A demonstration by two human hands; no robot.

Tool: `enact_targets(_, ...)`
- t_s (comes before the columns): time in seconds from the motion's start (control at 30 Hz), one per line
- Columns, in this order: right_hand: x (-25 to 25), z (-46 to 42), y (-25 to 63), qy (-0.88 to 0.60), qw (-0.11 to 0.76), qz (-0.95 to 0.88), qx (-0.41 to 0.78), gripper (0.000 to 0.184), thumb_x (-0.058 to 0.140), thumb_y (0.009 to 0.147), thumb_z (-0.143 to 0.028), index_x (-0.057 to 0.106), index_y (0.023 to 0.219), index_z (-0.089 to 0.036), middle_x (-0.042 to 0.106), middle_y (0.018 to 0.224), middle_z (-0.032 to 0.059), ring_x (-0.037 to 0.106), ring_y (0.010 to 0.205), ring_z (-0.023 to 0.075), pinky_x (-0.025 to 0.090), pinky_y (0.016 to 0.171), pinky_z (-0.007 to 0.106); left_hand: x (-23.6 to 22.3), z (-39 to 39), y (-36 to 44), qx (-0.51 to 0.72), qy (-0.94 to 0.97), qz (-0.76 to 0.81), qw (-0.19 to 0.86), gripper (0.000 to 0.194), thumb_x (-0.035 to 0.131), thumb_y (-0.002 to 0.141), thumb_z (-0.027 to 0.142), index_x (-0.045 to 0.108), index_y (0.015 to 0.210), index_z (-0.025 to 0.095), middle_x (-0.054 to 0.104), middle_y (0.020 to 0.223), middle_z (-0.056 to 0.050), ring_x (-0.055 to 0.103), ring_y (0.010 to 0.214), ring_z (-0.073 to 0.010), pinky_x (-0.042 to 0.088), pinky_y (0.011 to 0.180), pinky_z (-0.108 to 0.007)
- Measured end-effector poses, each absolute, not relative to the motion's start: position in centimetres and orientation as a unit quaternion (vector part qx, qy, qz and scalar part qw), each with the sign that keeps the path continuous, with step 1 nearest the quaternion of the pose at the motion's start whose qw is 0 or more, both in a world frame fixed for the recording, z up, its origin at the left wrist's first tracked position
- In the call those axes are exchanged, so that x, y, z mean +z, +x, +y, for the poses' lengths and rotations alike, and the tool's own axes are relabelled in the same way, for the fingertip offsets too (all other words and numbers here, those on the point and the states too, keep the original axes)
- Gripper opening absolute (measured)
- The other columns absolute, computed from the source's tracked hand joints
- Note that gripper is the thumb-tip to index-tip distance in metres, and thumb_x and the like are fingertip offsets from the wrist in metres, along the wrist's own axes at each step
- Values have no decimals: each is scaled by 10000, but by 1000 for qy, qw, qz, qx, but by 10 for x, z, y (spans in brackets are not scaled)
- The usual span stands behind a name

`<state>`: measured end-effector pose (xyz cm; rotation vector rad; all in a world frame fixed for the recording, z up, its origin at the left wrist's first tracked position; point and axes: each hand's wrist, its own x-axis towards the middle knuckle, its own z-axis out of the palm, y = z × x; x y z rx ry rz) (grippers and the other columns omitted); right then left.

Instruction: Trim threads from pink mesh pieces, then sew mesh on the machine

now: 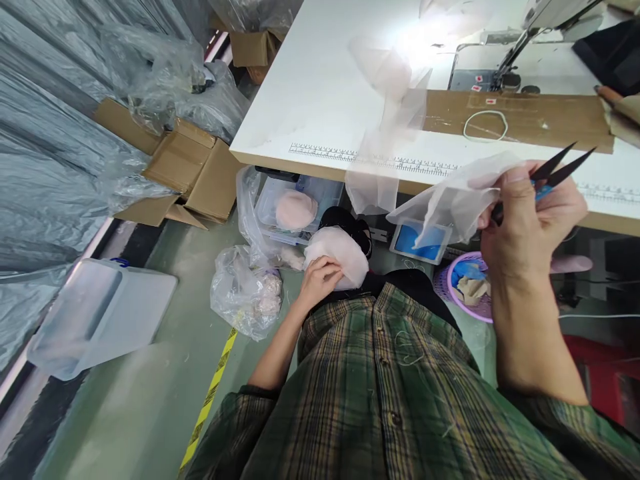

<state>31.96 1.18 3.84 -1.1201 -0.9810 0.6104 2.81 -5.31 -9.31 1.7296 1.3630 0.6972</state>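
My left hand (323, 277) has its fingers closed on the edge of a round stack of sheer white fabric (340, 250) at my lap. Raised by the table's front edge, my right hand (533, 213) pinches a piece of sheer white fabric (455, 193) between thumb and fingers. The same hand also keeps hold of thread snips (555, 170), whose dark blades point up and to the right. A chain of thin sheer pieces (383, 130) trails across the white table (310, 87) and hangs over its edge.
A sewing machine (505, 77) stands at the back right beside a brown cardboard strip (545, 120) with a white elastic loop (485, 125). Below are a clear bin (285, 230), a blue-bottomed tray (420, 241) and a purple basket (445, 283). Open cardboard boxes (185, 163) lie left.
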Motion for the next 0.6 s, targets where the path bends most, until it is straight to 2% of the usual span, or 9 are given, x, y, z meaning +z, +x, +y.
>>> enact_targets(0.1, 34, 5, 318, -508, 694, -423, 287, 292, 726, 828, -421, 582, 783, -171, 664, 742, 17, 442, 385, 46, 279, 328, 205, -92, -43, 22, 375, 507, 606, 484, 218, 721, 757, 430, 716, 726, 215, 706, 865, -57, 650, 893, -238, 490, 904, -385)
enact_targets(0.23, 32, 2, 317, -501, 701, -409, 301, 288, 753, 797, -402, 582, 773, -172, 615, 672, -11, 432, 384, 55, 282, 339, 218, -93, -30, 17, 453, 399, 631, 488, 327, 647, 798, 503, 713, 887, 195, 712, 893, -60, 658, 910, -228, 501, 893, -374)
enact_targets(0.3, 32, 2, 318, -499, 705, -403, 302, 294, 765, 778, -399, 572, 754, -179, 590, 636, -26, 417, 372, 57, 277, 336, 222, -90, -26, 18, 471, 397, 621, 484, 325, 645, 806, 501, 714, 890, 194, 720, 949, -70, 659, 956, -234, 492, 920, -372)
enact_targets(0.43, 31, 3, 321, -505, 710, -395, 290, 303, 773, 753, -412, 568, 715, -192, 561, 570, -43, 387, 350, 58, 249, 324, 220, -78, -29, 27, 393, 574, 573, 434, 242, 631, 840, 439, 717, 809, 215, 719, 1099, -79, 634, 1075, -249, 430, 1018, -402)
enact_targets(0.53, 31, 3, 323, -510, 711, -397, 277, 282, 767, 762, -410, 599, 712, -190, 631, 612, -11, 403, 346, 60, 250, 320, 222, -74, -37, 35, 279, 706, 504, 412, 140, 657, 837, 358, 726, 873, 242, 718, 1138, -72, 638, 1089, -259, 378, 1059, -460)
enact_targets(0.6, 34, 5, 324, -506, 716, -398, 271, 257, 758, 772, -404, 623, 716, -193, 678, 668, 11, 395, 339, 56, 240, 315, 225, -75, -43, 38, 244, 739, 483, 401, 145, 687, 817, 342, 722, 929, 256, 719, 1140, -73, 642, 1101, -264, 355, 1078, -484)
